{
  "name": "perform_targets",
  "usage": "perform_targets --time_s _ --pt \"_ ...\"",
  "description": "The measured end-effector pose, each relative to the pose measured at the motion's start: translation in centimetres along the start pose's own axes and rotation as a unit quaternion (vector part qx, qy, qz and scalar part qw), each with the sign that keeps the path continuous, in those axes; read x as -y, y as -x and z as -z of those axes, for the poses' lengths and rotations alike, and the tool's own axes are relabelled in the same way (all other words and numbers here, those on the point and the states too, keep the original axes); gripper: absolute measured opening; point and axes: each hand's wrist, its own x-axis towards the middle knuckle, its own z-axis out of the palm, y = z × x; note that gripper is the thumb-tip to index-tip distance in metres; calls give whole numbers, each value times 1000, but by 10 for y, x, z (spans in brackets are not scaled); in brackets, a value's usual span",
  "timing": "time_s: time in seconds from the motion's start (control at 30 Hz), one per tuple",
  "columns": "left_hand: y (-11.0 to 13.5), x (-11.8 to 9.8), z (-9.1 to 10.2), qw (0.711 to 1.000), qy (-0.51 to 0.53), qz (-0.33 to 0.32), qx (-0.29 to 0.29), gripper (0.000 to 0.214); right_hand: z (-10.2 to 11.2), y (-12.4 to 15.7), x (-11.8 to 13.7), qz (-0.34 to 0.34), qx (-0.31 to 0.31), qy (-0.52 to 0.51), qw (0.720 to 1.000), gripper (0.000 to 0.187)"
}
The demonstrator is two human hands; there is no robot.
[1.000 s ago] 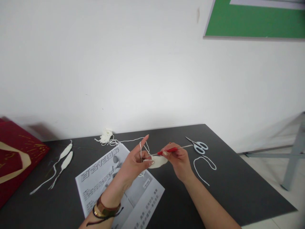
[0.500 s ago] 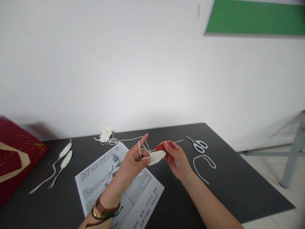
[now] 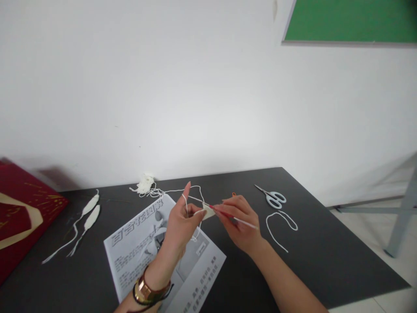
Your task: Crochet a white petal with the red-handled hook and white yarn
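In the head view my left hand [image 3: 180, 224] pinches a small white crocheted piece [image 3: 208, 212] between thumb and fingers. Its index finger is raised, with white yarn [image 3: 194, 198] looped round it. My right hand [image 3: 243, 224] is closed on a crochet hook [image 3: 230, 214] with a red grip, held like a pen. The hook's tip meets the upper edge of the piece, and its rear end slants down to the right. Fingers cover part of the piece. Whether a loop sits on the hook is too small to tell.
A printed sheet [image 3: 130, 252] lies under my left arm. A yarn heap [image 3: 145, 184] rests by the wall. Two white crocheted pieces [image 3: 92, 217] with tails lie left, near a red bag [image 3: 19, 208]. Scissors [image 3: 275, 200] and a cut yarn length [image 3: 270, 230] are right.
My right hand has rolled over, so the hook's rear end now points down-right instead of up-right. Less of the crocheted piece shows. My left index finger has shifted a little left.
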Motion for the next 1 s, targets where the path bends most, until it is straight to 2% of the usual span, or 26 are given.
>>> perform_targets --time_s 0.07,0.13,0.2,0.27,0.33,0.4,0.47,0.5,0.57,0.67,1.0 --pt "-1 -1 1 999 38 16 2 96 -1 5 -2 92 32 47 994 42" --pt "-4 -3 4 994 88 51 31 95 -2 8 -3 126 31 49 990 48" --pt "-6 -5 10 985 133 83 72 90 -5 7 -2 73 -10 -3 997 41" --pt "-7 -7 15 977 155 102 102 86 -8 5 -1 -50 -46 -111 992 27" --pt "-7 -11 19 974 153 114 121 83 -11 1 -1 -180 -61 -251 949 12" --pt "-6 -14 22 972 141 127 138 82 -14 -1 -2 -283 -51 -383 878 6" --pt "-4 -18 23 970 131 134 155 83 -15 -3 -4 -352 -41 -470 809 11" --pt "-3 -19 24 969 127 136 162 85 -14 -3 -5 -375 -35 -495 783 13" --pt "-1 -22 23 968 113 138 174 85 -12 -5 -5 -398 -29 -519 756 15" --pt "2 -23 23 967 81 148 192 84 -7 -7 -5 -395 -15 -522 756 18" --pt "3 -20 29 959 11 142 245 80 11 -14 -4 -331 9 -466 820 17"
